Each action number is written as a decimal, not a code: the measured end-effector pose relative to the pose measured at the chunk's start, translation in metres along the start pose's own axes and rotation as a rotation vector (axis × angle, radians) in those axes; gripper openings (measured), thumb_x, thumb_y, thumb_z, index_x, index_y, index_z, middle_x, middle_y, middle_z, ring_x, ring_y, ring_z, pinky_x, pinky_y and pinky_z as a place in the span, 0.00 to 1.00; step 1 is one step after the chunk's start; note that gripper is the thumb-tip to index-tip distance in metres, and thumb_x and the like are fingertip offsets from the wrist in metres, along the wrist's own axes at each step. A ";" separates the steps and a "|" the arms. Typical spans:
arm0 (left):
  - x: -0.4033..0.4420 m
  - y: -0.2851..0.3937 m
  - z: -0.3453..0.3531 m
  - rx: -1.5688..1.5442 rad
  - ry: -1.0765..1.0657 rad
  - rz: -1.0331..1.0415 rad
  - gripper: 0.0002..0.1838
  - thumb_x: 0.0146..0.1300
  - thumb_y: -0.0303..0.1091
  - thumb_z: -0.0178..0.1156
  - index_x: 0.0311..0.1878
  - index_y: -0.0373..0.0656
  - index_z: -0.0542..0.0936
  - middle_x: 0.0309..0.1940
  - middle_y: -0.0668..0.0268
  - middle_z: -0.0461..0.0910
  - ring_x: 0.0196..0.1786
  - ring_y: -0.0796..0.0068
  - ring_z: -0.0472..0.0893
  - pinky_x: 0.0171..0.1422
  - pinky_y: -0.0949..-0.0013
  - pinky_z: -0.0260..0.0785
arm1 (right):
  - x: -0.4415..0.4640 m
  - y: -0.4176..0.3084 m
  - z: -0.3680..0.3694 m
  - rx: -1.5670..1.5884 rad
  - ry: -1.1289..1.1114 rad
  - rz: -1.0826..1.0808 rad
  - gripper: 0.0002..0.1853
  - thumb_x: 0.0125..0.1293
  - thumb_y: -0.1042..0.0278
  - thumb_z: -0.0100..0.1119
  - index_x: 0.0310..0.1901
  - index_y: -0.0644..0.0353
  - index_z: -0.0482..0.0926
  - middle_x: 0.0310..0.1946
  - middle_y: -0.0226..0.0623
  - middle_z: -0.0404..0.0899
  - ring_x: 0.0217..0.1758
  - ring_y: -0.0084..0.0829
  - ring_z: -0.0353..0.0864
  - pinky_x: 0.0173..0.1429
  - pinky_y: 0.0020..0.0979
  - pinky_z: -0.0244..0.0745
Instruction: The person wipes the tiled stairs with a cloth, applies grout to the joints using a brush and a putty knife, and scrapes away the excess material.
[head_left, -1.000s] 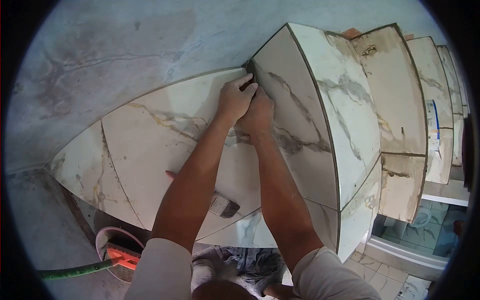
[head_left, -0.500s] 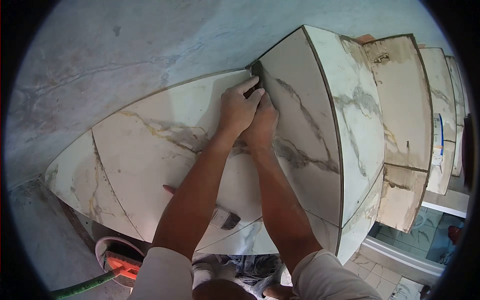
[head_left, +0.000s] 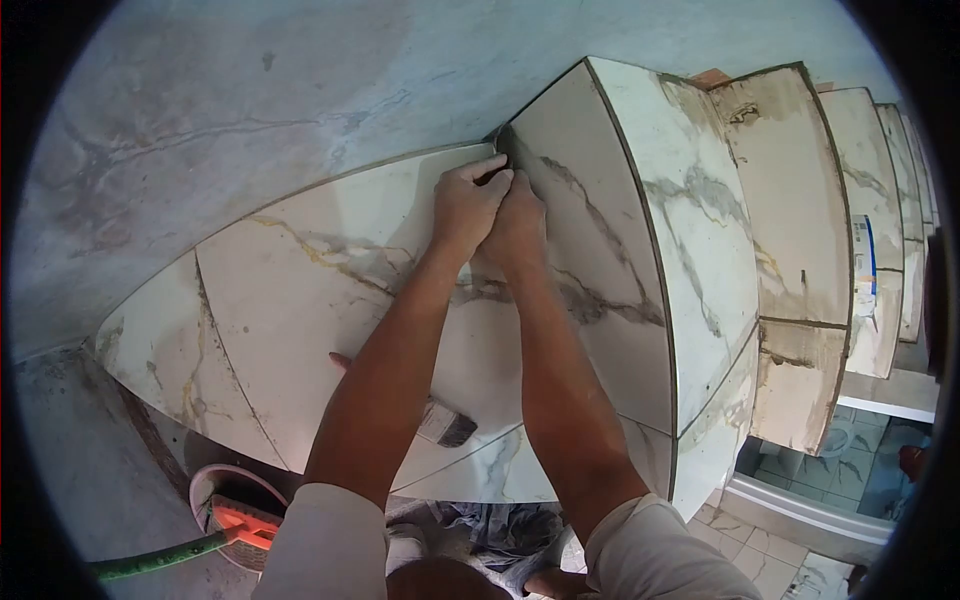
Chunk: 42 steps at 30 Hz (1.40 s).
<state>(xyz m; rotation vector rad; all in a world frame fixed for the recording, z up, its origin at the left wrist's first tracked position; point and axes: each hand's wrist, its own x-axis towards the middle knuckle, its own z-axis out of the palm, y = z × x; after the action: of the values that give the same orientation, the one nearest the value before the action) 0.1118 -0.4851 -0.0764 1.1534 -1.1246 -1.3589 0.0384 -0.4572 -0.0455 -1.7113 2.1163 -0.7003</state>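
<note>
My left hand (head_left: 465,208) and my right hand (head_left: 521,220) are close together at the inner corner where the marble-look tread tile (head_left: 300,300) meets the upright riser tile (head_left: 590,240) and the wall. The left index finger reaches toward the corner, with its thumb bent in against the right hand. Fingers of my right hand are curled and pinched together. Something dark shows between the fingertips, too hidden to name. A flat brush (head_left: 447,424) lies on the tread beneath my left forearm, its reddish handle end poking out on the other side.
A grey plastered wall (head_left: 240,100) borders the tread. Further tiled steps (head_left: 795,240) rise at the right, with a blue-and-white packet (head_left: 863,255) on one. At lower left stands a pinkish bucket (head_left: 205,485) beside an orange tool head (head_left: 247,525) with a green handle (head_left: 160,556).
The view has shifted slightly, moving the steps a little left in the picture. Both hands stay at the corner, their fingers only slightly rearranged; the brush lies in place.
</note>
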 end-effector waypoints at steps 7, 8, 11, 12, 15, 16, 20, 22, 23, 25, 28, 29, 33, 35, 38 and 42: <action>-0.003 0.002 -0.002 -0.478 0.007 -0.163 0.17 0.62 0.31 0.63 0.52 0.33 0.83 0.46 0.55 0.85 0.46 0.73 0.82 0.53 0.74 0.73 | 0.002 -0.015 0.004 -0.011 0.021 0.075 0.22 0.59 0.60 0.66 0.43 0.69 0.68 0.39 0.62 0.81 0.46 0.61 0.82 0.50 0.51 0.78; -0.003 0.001 -0.002 -0.424 0.019 -0.122 0.17 0.62 0.32 0.63 0.52 0.33 0.83 0.46 0.55 0.85 0.46 0.72 0.82 0.53 0.73 0.73 | 0.003 -0.017 0.003 -0.010 0.021 0.072 0.22 0.59 0.60 0.66 0.43 0.69 0.68 0.39 0.62 0.81 0.46 0.61 0.82 0.50 0.51 0.78; -0.001 -0.002 -0.004 -0.314 0.033 -0.092 0.17 0.62 0.33 0.64 0.52 0.34 0.83 0.47 0.55 0.85 0.46 0.71 0.83 0.53 0.72 0.73 | 0.002 -0.020 0.003 0.009 0.012 0.124 0.22 0.59 0.60 0.67 0.42 0.69 0.67 0.40 0.62 0.80 0.46 0.60 0.82 0.50 0.51 0.77; 0.000 0.000 -0.005 -0.315 0.035 -0.093 0.17 0.62 0.33 0.64 0.52 0.34 0.83 0.47 0.55 0.85 0.46 0.71 0.83 0.53 0.72 0.73 | 0.001 -0.022 0.002 0.014 0.011 0.124 0.22 0.58 0.60 0.67 0.42 0.68 0.67 0.41 0.63 0.80 0.46 0.60 0.81 0.51 0.51 0.77; 0.003 0.007 -0.007 -0.313 -0.010 -0.187 0.17 0.64 0.32 0.64 0.54 0.33 0.82 0.46 0.61 0.84 0.45 0.77 0.81 0.50 0.75 0.73 | 0.001 -0.029 0.000 -0.015 0.020 0.144 0.23 0.58 0.60 0.67 0.42 0.68 0.67 0.41 0.63 0.80 0.47 0.60 0.81 0.52 0.51 0.77; 0.004 0.008 -0.009 -0.325 -0.024 -0.207 0.17 0.64 0.33 0.64 0.53 0.33 0.82 0.46 0.60 0.85 0.44 0.77 0.81 0.50 0.75 0.74 | 0.000 -0.031 0.001 -0.050 0.026 0.165 0.23 0.58 0.60 0.68 0.42 0.68 0.67 0.41 0.63 0.80 0.47 0.60 0.81 0.52 0.51 0.77; 0.009 0.006 -0.008 -0.326 -0.037 -0.247 0.15 0.64 0.33 0.65 0.50 0.33 0.83 0.43 0.60 0.85 0.41 0.77 0.82 0.46 0.74 0.75 | 0.004 -0.032 0.003 -0.089 0.027 0.164 0.24 0.58 0.61 0.68 0.43 0.69 0.67 0.41 0.62 0.80 0.47 0.59 0.81 0.52 0.50 0.77; 0.009 0.009 -0.008 -0.346 -0.023 -0.280 0.15 0.63 0.33 0.65 0.49 0.33 0.83 0.41 0.61 0.85 0.40 0.76 0.82 0.44 0.74 0.75 | 0.007 -0.033 0.003 -0.102 -0.010 0.211 0.23 0.59 0.61 0.67 0.44 0.70 0.67 0.41 0.61 0.80 0.47 0.59 0.82 0.52 0.50 0.77; 0.010 0.009 -0.007 -0.363 -0.011 -0.308 0.14 0.63 0.32 0.65 0.48 0.33 0.84 0.40 0.61 0.85 0.38 0.76 0.82 0.43 0.74 0.75 | 0.008 -0.033 0.002 -0.106 -0.011 0.210 0.23 0.59 0.61 0.67 0.44 0.70 0.67 0.41 0.61 0.80 0.47 0.59 0.82 0.52 0.50 0.77; 0.012 0.008 -0.005 -0.377 -0.002 -0.312 0.14 0.63 0.32 0.65 0.48 0.33 0.84 0.39 0.61 0.85 0.37 0.76 0.82 0.42 0.73 0.75 | 0.007 -0.034 0.000 -0.185 -0.042 0.160 0.22 0.61 0.60 0.64 0.44 0.70 0.68 0.41 0.62 0.80 0.48 0.58 0.82 0.53 0.50 0.77; 0.015 0.003 -0.004 -0.395 0.012 -0.296 0.14 0.63 0.33 0.66 0.47 0.33 0.84 0.38 0.61 0.85 0.37 0.76 0.82 0.42 0.73 0.75 | 0.012 -0.028 0.004 -0.171 -0.034 0.167 0.21 0.62 0.59 0.63 0.44 0.69 0.68 0.43 0.61 0.80 0.48 0.58 0.82 0.52 0.50 0.77; 0.013 0.004 -0.003 -0.410 0.016 -0.282 0.14 0.63 0.33 0.66 0.47 0.34 0.84 0.38 0.61 0.85 0.37 0.76 0.81 0.42 0.73 0.75 | 0.013 -0.025 0.002 -0.174 -0.031 0.160 0.21 0.62 0.59 0.63 0.44 0.69 0.68 0.43 0.61 0.80 0.48 0.58 0.82 0.52 0.50 0.77; 0.008 0.006 0.001 -0.333 0.072 -0.246 0.14 0.62 0.34 0.66 0.46 0.34 0.85 0.38 0.61 0.85 0.38 0.76 0.81 0.43 0.72 0.74 | 0.007 -0.027 -0.001 -0.133 -0.033 0.161 0.21 0.62 0.58 0.63 0.45 0.67 0.69 0.43 0.60 0.81 0.49 0.58 0.82 0.53 0.50 0.77; 0.007 0.005 -0.002 -0.276 0.043 -0.225 0.14 0.62 0.34 0.66 0.46 0.34 0.85 0.39 0.61 0.85 0.38 0.75 0.81 0.44 0.71 0.74 | 0.004 -0.032 -0.001 -0.139 -0.004 0.165 0.21 0.62 0.58 0.63 0.45 0.67 0.69 0.43 0.60 0.81 0.49 0.58 0.82 0.53 0.50 0.77; 0.010 0.006 -0.008 -0.320 -0.031 -0.270 0.14 0.62 0.34 0.66 0.46 0.35 0.85 0.39 0.60 0.85 0.38 0.75 0.81 0.43 0.72 0.74 | 0.001 -0.035 0.003 -0.104 0.034 0.216 0.20 0.62 0.59 0.63 0.44 0.67 0.70 0.43 0.61 0.80 0.49 0.58 0.82 0.54 0.51 0.77; 0.014 0.010 -0.009 -0.354 -0.049 -0.295 0.13 0.62 0.34 0.66 0.45 0.35 0.85 0.39 0.60 0.85 0.38 0.75 0.81 0.43 0.72 0.75 | 0.006 -0.038 0.002 -0.129 0.027 0.224 0.21 0.61 0.59 0.64 0.44 0.69 0.69 0.43 0.62 0.80 0.48 0.58 0.82 0.54 0.50 0.77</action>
<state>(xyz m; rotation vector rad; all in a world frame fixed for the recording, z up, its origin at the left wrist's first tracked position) 0.1210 -0.5000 -0.0687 1.0541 -0.7236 -1.7403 0.0688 -0.4692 -0.0257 -1.5005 2.3705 -0.5352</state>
